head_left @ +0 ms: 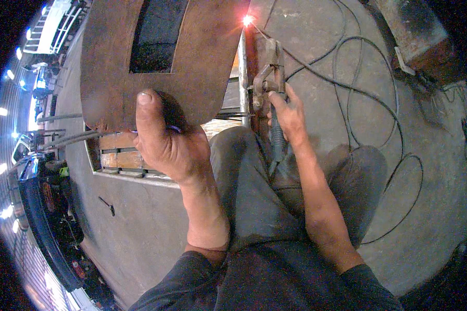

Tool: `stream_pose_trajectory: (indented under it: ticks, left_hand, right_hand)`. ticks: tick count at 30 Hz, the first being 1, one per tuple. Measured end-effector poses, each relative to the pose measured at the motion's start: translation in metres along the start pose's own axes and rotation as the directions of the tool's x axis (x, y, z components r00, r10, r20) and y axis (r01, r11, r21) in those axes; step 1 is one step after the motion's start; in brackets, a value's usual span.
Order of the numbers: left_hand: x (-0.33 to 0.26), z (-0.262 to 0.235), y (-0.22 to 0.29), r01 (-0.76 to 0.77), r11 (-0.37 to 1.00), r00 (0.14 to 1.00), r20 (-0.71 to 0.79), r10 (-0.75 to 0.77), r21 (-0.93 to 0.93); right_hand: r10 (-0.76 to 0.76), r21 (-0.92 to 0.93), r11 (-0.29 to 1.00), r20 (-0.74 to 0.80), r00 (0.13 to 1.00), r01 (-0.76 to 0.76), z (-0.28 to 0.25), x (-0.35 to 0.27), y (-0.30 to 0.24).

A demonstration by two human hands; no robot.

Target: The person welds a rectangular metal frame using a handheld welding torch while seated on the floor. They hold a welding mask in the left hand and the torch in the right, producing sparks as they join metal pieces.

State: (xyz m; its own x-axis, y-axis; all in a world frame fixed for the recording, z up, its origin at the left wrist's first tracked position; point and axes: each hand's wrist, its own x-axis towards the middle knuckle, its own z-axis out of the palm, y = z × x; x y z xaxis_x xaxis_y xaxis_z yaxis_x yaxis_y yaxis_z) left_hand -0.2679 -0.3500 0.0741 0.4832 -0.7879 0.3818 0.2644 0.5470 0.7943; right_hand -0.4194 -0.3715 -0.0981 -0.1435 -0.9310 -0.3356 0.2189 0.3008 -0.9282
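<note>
My left hand [163,140] grips the lower edge of a brown hand-held welding shield [202,57] with a dark window [155,33], raised close to the camera. My right hand [288,114] is closed on the handle of an electrode holder [269,72]. Its thin rod runs up to a bright welding spark [248,20] at the top of a grey metal upright [243,78]. Below the shield lies a metal frame with wooden slats [120,150]. My grey-trousered knees [244,176] are bent under my forearms.
Black welding cables [379,98] loop over the concrete floor to the right. A rusty metal block [412,26] sits at the top right. A small hammer [107,205] lies on the floor at the left, beside a dark vehicle [41,202]. Steel bars [62,117] lie at the left.
</note>
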Motion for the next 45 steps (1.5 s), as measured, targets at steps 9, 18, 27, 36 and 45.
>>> stream_pose_trajectory:
  ticks: [9,18,27,36,45]
  left_hand:
    - [-0.019,0.008,-0.003,0.21,0.977,0.974,0.086,-0.207,-0.024]
    - [-0.025,0.021,-0.006,0.207,0.977,0.971,0.113,-0.212,0.048]
    - [-0.03,0.026,-0.003,0.189,0.978,0.974,0.11,-0.198,0.093]
    - [-0.027,0.022,-0.002,0.222,0.968,0.962,0.134,-0.237,0.116]
    - [-0.024,0.018,-0.004,0.276,0.961,0.947,0.167,-0.275,0.021]
  right_hand:
    - [-0.194,-0.006,0.981,0.015,0.981,0.194,0.003,0.01,0.023]
    - [-0.364,-0.203,0.914,-0.032,0.931,0.35,0.012,0.001,0.023]
    - [-0.523,-0.263,0.812,0.067,0.85,0.52,0.001,-0.012,0.003]
    - [-0.674,-0.644,0.508,0.116,0.729,0.572,0.006,0.025,0.066]
    - [-0.214,-0.338,0.902,0.187,0.959,0.267,0.001,-0.006,-0.006]
